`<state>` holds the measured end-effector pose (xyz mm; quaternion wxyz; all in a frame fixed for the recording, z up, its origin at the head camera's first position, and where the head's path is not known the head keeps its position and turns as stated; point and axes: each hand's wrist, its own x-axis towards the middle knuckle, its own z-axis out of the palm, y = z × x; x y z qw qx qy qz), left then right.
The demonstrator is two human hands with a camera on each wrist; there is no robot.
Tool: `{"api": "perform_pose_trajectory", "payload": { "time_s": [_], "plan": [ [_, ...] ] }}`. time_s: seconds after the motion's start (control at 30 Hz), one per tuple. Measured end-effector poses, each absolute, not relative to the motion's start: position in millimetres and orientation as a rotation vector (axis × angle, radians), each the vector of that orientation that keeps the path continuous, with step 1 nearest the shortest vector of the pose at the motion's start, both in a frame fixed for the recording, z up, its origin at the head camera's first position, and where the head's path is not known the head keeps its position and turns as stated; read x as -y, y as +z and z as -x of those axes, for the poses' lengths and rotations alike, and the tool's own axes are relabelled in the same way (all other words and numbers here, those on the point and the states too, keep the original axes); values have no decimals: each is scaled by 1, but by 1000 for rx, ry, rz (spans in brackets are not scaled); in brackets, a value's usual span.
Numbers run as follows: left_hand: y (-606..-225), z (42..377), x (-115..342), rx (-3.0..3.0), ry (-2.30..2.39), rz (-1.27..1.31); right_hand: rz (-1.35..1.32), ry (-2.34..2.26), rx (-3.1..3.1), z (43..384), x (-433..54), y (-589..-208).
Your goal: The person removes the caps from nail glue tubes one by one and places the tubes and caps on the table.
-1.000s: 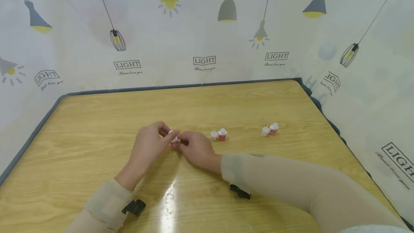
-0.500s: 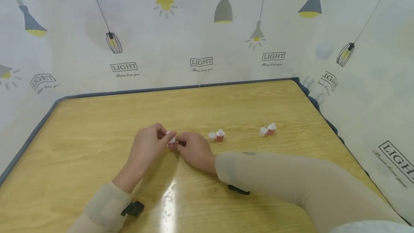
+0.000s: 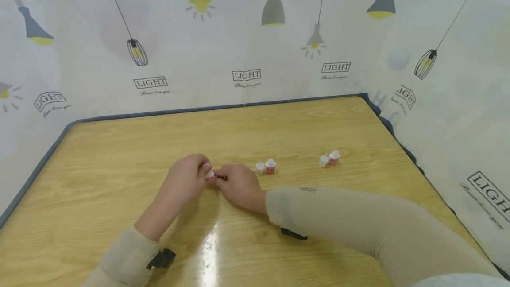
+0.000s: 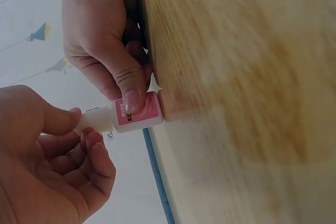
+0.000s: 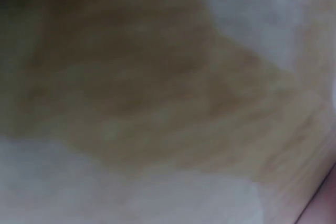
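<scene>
Between my hands is a small white bottle (image 4: 149, 121) with a pink-red label, its base at the tabletop. The right hand (image 3: 243, 185) pinches the bottle's body, with the thumb across the label in the left wrist view. At the top, the thumb and fingers of the left hand (image 3: 185, 178) pinch its whitish cap (image 4: 95, 123), partly covering it. The right wrist view is blurred and shows mostly tabletop, with only a sliver of skin in its lower right corner.
Right of my hands stands a similar bottle (image 3: 270, 167) beside a small whitish cap (image 3: 260, 168). Farther right is another bottle (image 3: 334, 157) with a cap (image 3: 323, 160) next to it. The wooden table (image 3: 131, 158) ends at a dark edging below a lamp-printed backdrop (image 3: 207, 56).
My left hand has turned at the cap: its thumb, earlier stretched across the top, has drawn back. The right hand keeps its hold on the bottle. The head view has shifted slightly.
</scene>
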<state>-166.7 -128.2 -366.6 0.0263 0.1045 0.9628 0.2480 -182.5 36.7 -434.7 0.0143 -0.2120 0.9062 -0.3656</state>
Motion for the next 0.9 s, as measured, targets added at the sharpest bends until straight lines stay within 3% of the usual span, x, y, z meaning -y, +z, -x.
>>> {"api": "perform_pose_trajectory", "payload": {
  "time_s": [0.3, 0.9],
  "plan": [
    [-368, 164, 138, -2964, 888, -199, 661, -1117, -2829, 182, -34, -439],
    [-369, 165, 137, -3025, 886, -327, 654, -1114, -2809, 180, -33, -432]
  ]
}}
